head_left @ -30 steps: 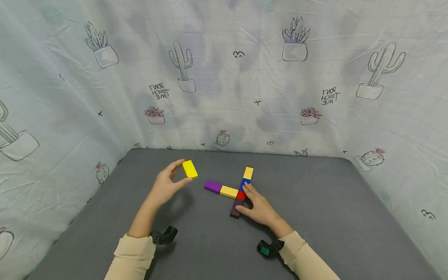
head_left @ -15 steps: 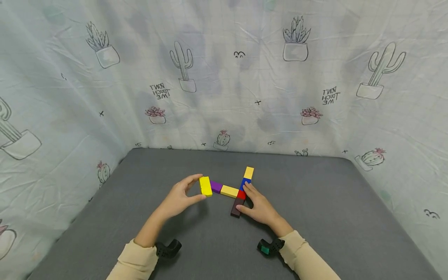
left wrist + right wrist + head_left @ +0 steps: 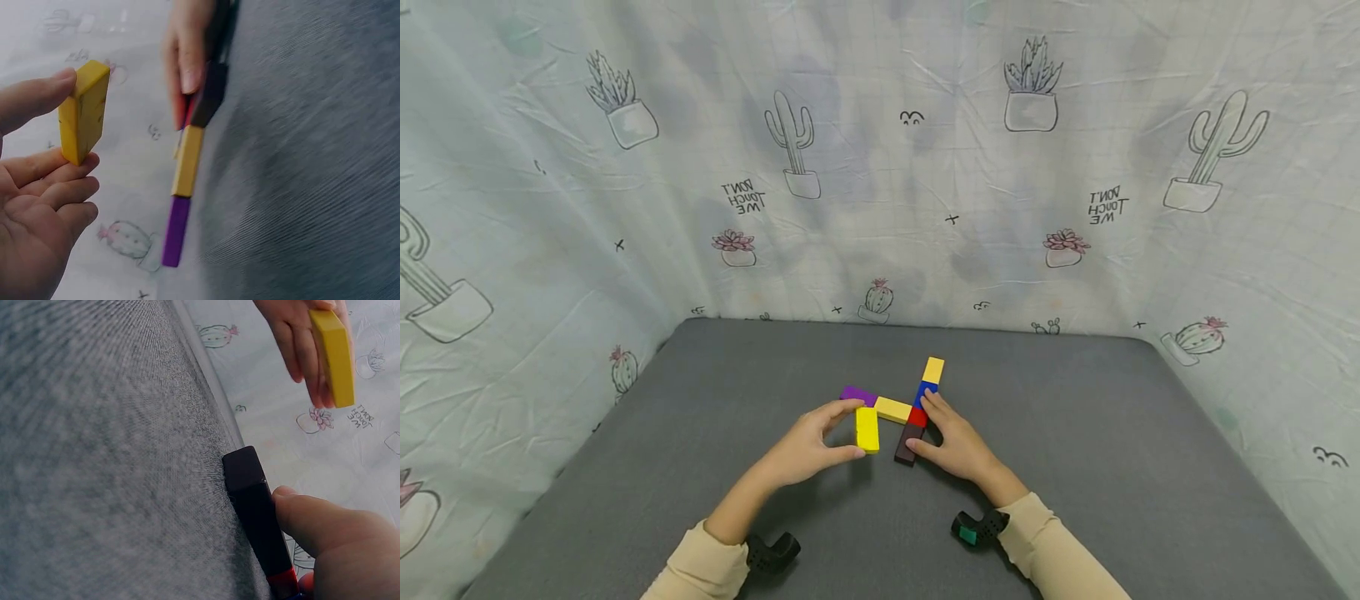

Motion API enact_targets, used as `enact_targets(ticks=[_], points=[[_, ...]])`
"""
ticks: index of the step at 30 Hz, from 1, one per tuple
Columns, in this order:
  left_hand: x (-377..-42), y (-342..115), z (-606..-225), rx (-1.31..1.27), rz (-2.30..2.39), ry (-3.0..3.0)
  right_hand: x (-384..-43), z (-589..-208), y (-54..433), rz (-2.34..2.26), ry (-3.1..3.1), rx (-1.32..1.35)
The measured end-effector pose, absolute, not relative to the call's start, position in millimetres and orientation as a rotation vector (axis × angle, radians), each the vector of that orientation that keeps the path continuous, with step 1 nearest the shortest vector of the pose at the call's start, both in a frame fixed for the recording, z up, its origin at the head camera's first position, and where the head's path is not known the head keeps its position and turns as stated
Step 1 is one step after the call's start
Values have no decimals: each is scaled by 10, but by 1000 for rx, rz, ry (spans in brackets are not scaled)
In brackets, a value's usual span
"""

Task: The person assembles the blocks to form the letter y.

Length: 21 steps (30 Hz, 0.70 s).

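Note:
My left hand (image 3: 808, 446) pinches a bright yellow rectangular block (image 3: 867, 431) between thumb and fingertips, raised above the table as the left wrist view shows. In the head view this block overlaps the near edge of a purple block (image 3: 855, 393). A pale yellow block (image 3: 892, 410) joins the purple one to a slanting row. That row runs from a tan-yellow block (image 3: 933, 370) through blue (image 3: 928, 387) and red (image 3: 917, 417) to a dark brown block (image 3: 906, 454). My right hand (image 3: 958, 446) rests along it, fingertips at the blue block, thumb against the dark one.
All the blocks lie on a grey cloth-covered table (image 3: 1075, 467). A pale curtain (image 3: 880, 208) printed with cacti rises behind the table and along both sides. Black camera mounts sit at the left wrist (image 3: 772, 552) and right wrist (image 3: 981, 529).
My left hand has carried the yellow block rightward and toward me, from left of the purple block to just in front of it. My right hand and the laid blocks stay put.

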<state>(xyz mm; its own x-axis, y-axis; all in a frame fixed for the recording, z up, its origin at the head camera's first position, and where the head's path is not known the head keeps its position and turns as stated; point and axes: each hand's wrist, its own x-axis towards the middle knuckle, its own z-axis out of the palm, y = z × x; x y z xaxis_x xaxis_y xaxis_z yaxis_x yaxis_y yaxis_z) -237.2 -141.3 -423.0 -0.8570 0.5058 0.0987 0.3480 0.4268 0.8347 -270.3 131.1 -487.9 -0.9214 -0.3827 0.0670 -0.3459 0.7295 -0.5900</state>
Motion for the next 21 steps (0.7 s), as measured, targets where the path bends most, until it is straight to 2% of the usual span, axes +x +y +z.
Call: enact_targets(ticks=[21], points=[[-2297, -1234, -4511, 883, 1198, 2238, -2669, -4849, 1301, -992, 2874, -615]])
